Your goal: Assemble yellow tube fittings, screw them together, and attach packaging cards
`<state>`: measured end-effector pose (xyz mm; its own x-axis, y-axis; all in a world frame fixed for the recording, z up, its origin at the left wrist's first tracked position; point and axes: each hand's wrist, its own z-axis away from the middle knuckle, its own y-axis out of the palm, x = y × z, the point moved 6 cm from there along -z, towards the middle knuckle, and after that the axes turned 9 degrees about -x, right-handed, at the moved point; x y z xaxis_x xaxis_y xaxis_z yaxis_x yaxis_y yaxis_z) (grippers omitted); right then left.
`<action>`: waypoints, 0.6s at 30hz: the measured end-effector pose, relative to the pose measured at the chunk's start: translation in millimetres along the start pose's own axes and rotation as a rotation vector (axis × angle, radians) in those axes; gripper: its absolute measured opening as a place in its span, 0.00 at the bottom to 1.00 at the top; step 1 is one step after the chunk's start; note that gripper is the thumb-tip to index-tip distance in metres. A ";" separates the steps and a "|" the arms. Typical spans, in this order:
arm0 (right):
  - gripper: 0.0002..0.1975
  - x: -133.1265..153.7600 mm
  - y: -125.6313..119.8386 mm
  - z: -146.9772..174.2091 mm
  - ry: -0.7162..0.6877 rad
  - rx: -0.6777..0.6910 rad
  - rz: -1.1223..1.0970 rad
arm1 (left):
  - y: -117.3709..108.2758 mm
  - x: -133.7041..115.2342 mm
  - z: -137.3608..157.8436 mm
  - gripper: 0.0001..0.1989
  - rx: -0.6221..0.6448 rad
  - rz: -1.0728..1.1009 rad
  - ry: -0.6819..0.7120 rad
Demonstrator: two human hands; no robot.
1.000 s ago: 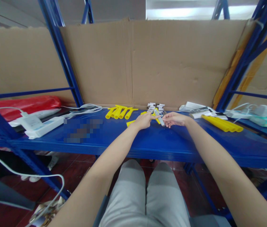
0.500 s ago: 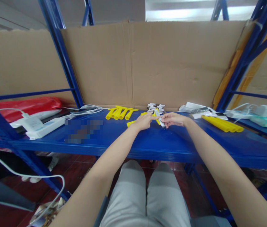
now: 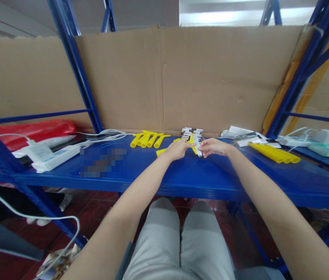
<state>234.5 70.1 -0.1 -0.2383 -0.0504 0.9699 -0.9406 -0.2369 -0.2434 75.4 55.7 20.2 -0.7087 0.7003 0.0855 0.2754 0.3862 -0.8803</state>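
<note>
My left hand (image 3: 177,150) is closed around a yellow T-shaped handle (image 3: 193,143), its crosspiece pointing right and its tube end showing left of the hand. A short silver-white strip (image 3: 197,146) lies along that crosspiece, pinched by the fingers of my right hand (image 3: 212,147). The left forefinger reaches across to the crosspiece beside the strip. Whether the strip is fastened to the handle I cannot tell. Just behind the hands is a pile of small white-and-black pieces (image 3: 192,131). Several more yellow T-shaped handles (image 3: 148,139) lie to the left.
More yellow handles (image 3: 273,152) lie side by side at the right, before some clear plastic packets (image 3: 244,138). On the left are a white power strip (image 3: 58,158), coiled white cable (image 3: 110,134) and a red bag (image 3: 39,132). Cardboard (image 3: 211,77) walls the back of the blue shelf (image 3: 141,179).
The silver-white strip and the yellow crosspiece have turned slightly, and more of the strip's flat face shows. Both hands stay almost where they were.
</note>
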 end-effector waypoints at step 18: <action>0.26 -1.1 -1.7 -1.3 -0.063 0.018 0.105 | -0.6 0.5 -1.4 0.29 -0.002 0.068 0.013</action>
<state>236.0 71.8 -0.8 -0.3188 -0.1362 0.9380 -0.9067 -0.2446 -0.3437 75.7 56.6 21.3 -0.6796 0.7329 0.0320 0.3235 0.3385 -0.8836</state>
